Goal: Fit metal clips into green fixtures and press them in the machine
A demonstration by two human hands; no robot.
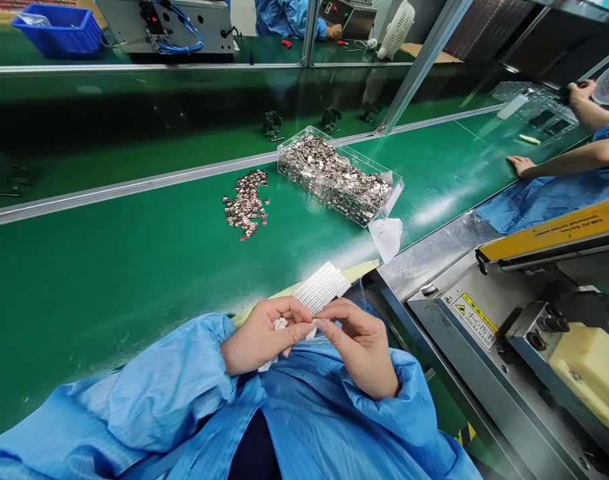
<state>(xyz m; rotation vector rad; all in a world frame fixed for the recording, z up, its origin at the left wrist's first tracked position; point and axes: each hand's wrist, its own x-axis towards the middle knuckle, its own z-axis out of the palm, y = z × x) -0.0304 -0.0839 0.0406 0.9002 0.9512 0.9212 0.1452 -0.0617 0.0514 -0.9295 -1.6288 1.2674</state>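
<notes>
My left hand (264,335) and my right hand (362,343) meet close to my body, over my blue smock at the near edge of the green table (109,280). Both are closed in a pinch on a small white piece (280,325) between the fingertips. A white gridded sheet (321,287) lies just beyond the fingers, apparently touching them. Farther out on the table lies a loose pile of small metal parts (246,203). A clear plastic box (337,177) full of the same parts sits to its right.
A grey machine with a yellow warning label (477,319) stands at my right. A white paper scrap (387,238) lies by the box. Another person's arms (569,160) rest on the table at far right. A blue bin (59,28) and equipment stand beyond the conveyor rail.
</notes>
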